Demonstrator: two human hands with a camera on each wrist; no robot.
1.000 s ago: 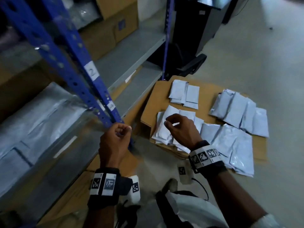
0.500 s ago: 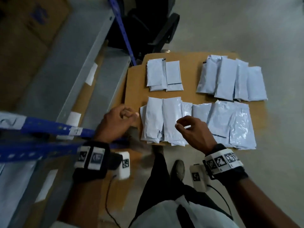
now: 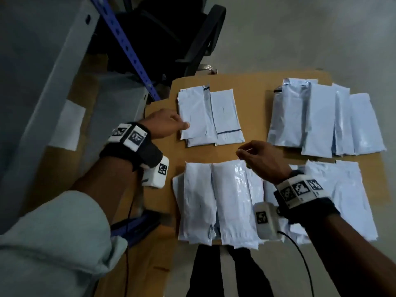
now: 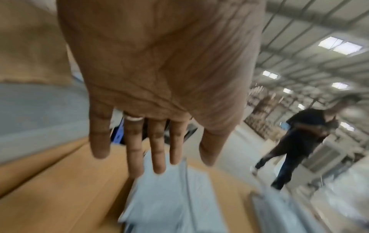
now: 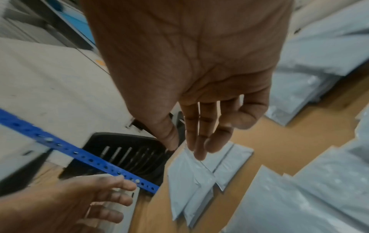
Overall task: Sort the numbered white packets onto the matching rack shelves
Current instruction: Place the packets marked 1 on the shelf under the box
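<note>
Four groups of white packets lie on a brown cardboard sheet (image 3: pixel 252 86). My left hand (image 3: pixel 182 124) reaches the far left pile (image 3: pixel 210 116), its thumb touching the left edge of the top packet. The left wrist view shows that hand (image 4: pixel 159 157) with straight fingers just over a packet (image 4: pixel 169 197). My right hand (image 3: pixel 246 152) hovers empty, fingers loosely bent, between the far left pile and the near left pile (image 3: pixel 216 200). Further piles lie at the far right (image 3: pixel 321 121) and near right (image 3: pixel 347 189). In the right wrist view the right hand (image 5: pixel 199 141) hangs above the far left pile (image 5: pixel 195 181).
The rack stands to the left, with a blue perforated upright (image 3: pixel 126 46) and grey shelves (image 3: pixel 32 82). A black chair (image 3: pixel 199 39) sits behind the cardboard. Another person (image 4: pixel 299 141) walks in the background of the left wrist view. Bare concrete floor lies to the right.
My view has dropped from the rack onto the cardboard. The left hand moved from the rack's post forward to the far left pile. The right hand moved forward past the near pile.
</note>
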